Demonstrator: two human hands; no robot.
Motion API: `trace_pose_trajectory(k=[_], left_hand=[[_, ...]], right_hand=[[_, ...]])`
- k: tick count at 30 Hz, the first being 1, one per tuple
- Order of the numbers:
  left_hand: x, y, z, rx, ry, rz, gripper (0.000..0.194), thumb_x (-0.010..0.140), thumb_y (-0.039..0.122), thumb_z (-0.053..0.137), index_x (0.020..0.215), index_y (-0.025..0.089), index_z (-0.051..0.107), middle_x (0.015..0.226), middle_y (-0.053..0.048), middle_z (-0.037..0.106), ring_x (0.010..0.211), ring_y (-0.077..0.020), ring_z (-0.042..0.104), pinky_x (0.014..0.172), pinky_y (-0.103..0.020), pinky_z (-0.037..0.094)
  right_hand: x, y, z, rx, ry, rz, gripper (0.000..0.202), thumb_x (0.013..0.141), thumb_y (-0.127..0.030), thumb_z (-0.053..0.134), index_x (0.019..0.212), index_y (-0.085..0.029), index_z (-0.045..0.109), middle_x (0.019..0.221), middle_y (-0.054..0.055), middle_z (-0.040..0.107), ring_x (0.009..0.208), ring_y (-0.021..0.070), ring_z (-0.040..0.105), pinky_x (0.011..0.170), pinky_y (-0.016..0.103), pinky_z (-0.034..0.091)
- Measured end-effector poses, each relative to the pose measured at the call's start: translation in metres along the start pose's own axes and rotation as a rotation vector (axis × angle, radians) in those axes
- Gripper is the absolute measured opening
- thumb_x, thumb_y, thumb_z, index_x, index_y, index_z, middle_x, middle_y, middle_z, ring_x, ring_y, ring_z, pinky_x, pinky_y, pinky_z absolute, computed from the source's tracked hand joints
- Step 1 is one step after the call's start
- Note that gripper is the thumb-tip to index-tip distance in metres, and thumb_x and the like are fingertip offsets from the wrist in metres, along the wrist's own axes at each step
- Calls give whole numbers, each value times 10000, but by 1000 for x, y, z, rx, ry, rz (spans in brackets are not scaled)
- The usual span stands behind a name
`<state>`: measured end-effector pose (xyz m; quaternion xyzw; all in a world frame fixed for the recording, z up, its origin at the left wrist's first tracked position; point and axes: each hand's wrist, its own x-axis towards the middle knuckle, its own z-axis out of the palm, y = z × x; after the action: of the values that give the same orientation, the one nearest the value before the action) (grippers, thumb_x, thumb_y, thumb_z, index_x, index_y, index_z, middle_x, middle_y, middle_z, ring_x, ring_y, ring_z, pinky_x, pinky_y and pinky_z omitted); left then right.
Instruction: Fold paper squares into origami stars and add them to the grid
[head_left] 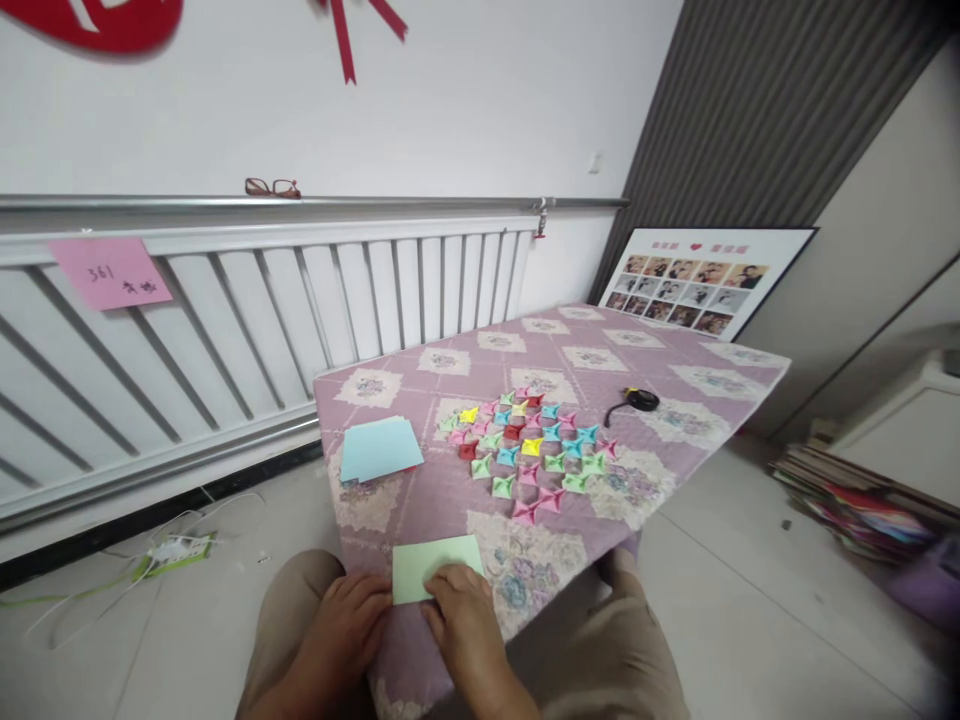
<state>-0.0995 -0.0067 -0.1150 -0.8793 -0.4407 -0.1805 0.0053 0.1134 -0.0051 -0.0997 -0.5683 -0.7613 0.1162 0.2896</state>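
Note:
A light green sheet of paper, which looks folded into a rectangle, lies at the near end of the cloth-covered table. My right hand rests on its right part, with bent fingers pressing the surface and the thumb by the near edge. At the left edge, my left hand lies with its fingers side by side, tips touching the paper's lower left corner; its thumb is hidden. Beyond the hands, several small folded paper pieces in pink, green, blue, yellow and red stand in rows. A stack of light blue paper sits to the left.
A black coiled tape-like item lies right of the folded pieces. The patterned tablecloth covers a table against a white radiator. Glasses rest on the pipe above. Cables and a power strip are on the floor at left.

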Motion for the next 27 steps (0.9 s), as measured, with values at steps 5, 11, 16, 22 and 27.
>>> trace_pose_trajectory(k=[5, 11, 16, 22, 27], left_hand=[[21, 10, -1, 27, -17, -7, 231, 853, 123, 479, 1006, 213, 626, 1063, -48, 638, 951, -199, 576, 869, -349, 455], [33, 12, -6, 156, -213, 58, 224, 880, 77, 478, 1003, 209, 610, 1064, -30, 628, 927, -185, 567, 822, -309, 446], [32, 12, -6, 185, -279, 44, 257, 886, 72, 462, 1055, 216, 590, 1117, -41, 607, 981, -202, 559, 848, -343, 443], [45, 28, -19, 185, -449, -20, 351, 880, 59, 435, 1171, 225, 538, 1217, -74, 545, 1058, -224, 534, 884, -374, 440], [57, 43, -29, 222, -512, -87, 351, 883, 84, 426, 1189, 222, 528, 1113, -95, 568, 1026, -266, 547, 806, -399, 465]], right_hand=[[-2, -4, -2, -25, -6, 18, 128, 765, -175, 676, 849, -270, 659, 913, -8, 654, 913, 190, 568, 811, 309, 403], [-4, -4, -2, 46, 10, 33, 128, 768, -165, 674, 855, -256, 656, 922, -7, 646, 920, 190, 557, 837, 313, 392], [-6, -4, -2, 51, -10, 41, 138, 772, -193, 682, 885, -258, 638, 947, -18, 637, 941, 180, 541, 851, 304, 376], [-7, -3, -1, 29, -39, 38, 92, 793, -206, 664, 873, -242, 638, 965, -4, 632, 954, 186, 525, 859, 313, 362], [-6, -2, 2, 19, -43, 38, 127, 779, -198, 674, 892, -242, 636, 956, -1, 628, 948, 189, 522, 854, 314, 361]])
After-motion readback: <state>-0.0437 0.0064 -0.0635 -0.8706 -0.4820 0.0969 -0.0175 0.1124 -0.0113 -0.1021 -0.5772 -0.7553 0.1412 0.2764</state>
